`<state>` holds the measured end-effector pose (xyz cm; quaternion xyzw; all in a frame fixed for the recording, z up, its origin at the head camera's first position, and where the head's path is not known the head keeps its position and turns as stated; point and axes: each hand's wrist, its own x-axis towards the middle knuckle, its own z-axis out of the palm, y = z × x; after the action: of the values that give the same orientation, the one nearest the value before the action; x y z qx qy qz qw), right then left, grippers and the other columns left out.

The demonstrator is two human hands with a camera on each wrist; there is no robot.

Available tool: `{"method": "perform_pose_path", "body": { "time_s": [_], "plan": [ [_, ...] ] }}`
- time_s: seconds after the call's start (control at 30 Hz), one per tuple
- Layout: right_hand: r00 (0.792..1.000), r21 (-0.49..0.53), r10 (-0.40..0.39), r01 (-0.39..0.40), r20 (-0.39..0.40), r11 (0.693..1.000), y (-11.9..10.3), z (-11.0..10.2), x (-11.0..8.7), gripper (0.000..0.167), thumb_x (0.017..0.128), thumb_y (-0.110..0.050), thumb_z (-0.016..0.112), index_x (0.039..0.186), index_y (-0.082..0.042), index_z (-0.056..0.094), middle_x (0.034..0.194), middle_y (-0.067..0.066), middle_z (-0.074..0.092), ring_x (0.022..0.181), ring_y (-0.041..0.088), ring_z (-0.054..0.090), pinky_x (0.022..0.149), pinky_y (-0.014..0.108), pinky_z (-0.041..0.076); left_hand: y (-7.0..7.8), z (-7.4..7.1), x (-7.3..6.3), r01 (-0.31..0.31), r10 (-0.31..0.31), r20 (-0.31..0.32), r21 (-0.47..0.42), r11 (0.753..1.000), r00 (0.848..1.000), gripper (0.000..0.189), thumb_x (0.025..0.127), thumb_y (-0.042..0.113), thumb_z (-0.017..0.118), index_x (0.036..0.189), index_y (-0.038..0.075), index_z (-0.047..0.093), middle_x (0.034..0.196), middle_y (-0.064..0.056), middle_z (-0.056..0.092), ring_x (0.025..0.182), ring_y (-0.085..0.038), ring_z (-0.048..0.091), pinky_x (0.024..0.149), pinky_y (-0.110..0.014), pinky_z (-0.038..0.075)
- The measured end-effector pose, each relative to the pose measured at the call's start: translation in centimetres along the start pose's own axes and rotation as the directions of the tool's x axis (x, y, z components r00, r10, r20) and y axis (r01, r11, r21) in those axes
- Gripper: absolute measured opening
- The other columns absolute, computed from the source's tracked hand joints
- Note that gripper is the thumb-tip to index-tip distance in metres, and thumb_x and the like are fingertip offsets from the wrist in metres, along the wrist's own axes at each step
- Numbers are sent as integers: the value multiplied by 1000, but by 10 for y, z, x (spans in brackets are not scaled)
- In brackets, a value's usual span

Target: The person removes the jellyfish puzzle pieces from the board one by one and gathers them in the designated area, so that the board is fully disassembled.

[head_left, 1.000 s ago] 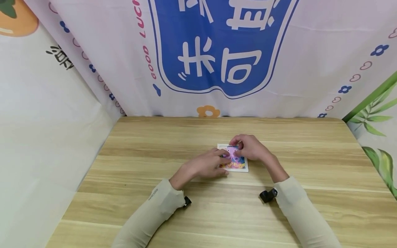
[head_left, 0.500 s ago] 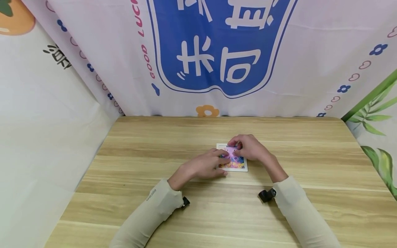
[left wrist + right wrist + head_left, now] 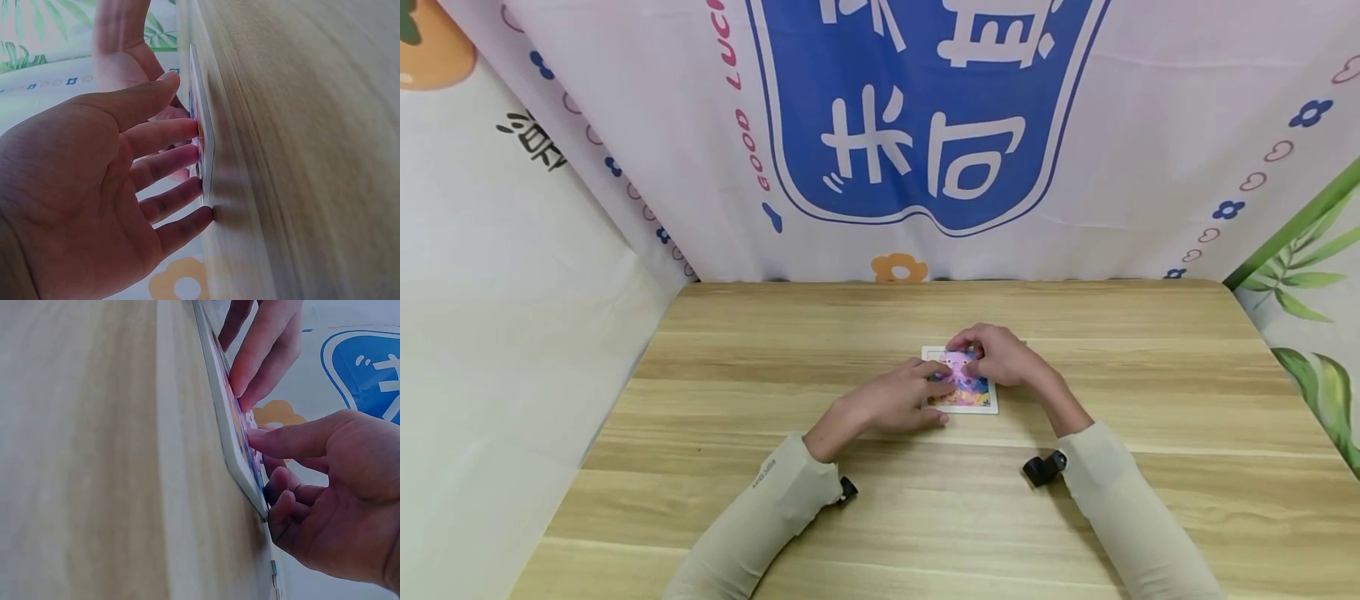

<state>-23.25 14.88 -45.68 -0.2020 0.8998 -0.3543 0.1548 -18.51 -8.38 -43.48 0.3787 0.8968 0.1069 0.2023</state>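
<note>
A small square picture puzzle (image 3: 966, 409) with a white rim lies flat on the wooden table; it shows a pink big-eyed creature among blue and yellow. From the left, my left hand (image 3: 891, 398) reaches over it with long, spread fingers. In the left wrist view the fingertips (image 3: 190, 153) touch the picture and its edge, while the thumb stays lifted. My right hand (image 3: 1003, 357) is at the upper right part. The right wrist view has its thumb (image 3: 265, 440) on the picture and the other fingers curled at the puzzle's edge. Both hands cover parts of the picture.
The wooden table (image 3: 820, 321) extends around the puzzle. A printed cloth (image 3: 1075, 242) hangs at the table's back edge, and a white sheet (image 3: 535, 333) hangs on the left. A small black device (image 3: 1043, 469) sits at my right wrist.
My right fingertips have slid slightly left along the puzzle's far edge. The left hand stays in place on the puzzle, and the head view has shifted a little.
</note>
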Motion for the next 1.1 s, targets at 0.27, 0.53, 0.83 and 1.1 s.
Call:
{"method": "perform_pose_path", "body": {
  "time_s": [0.27, 0.53, 0.83, 1.1],
  "plan": [
    [999, 37, 16, -14, -30, 999, -3, 0, -1, 28, 97, 2, 67, 121, -10, 75, 112, 11, 71, 94, 22, 60, 83, 33, 49, 1, 0, -2, 9, -9, -3, 0, 1000, 1000, 56, 110, 43, 61, 160, 20, 52, 174, -2, 37, 159, -28, 36, 128, -46, 40],
    [997, 60, -4, 9, -72, 998, -2, -1, 0, 22, 101, 1, 61, 114, -8, 77, 102, 9, 71, 92, 21, 60, 83, 31, 48, 1, 0, -3, 5, -5, -5, -2, 1000, 1000, 56, 110, 42, 61, 160, 20, 52, 173, -2, 38, 159, -28, 36, 129, -45, 40],
    [996, 121, 34, -24, -81, 992, 5, -1, 2, 20, 104, -7, 62, 115, -9, 78, 107, 9, 72, 96, 23, 57, 85, 33, 46, 1, -1, -4, 4, -4, 0, -2, 1000, 1000, 56, 110, 42, 61, 160, 20, 52, 174, -2, 37, 159, -29, 36, 130, -45, 38],
    [996, 140, 52, -41, -75, 989, 5, -4, -2, 20, 105, -10, 61, 117, -8, 78, 110, 10, 72, 99, 25, 58, 89, 34, 47, 1, 0, -3, 6, -6, -2, 2, 1000, 1000, 56, 109, 42, 62, 160, 20, 53, 174, -1, 38, 158, -27, 37, 130, -44, 38]
  ]
}}
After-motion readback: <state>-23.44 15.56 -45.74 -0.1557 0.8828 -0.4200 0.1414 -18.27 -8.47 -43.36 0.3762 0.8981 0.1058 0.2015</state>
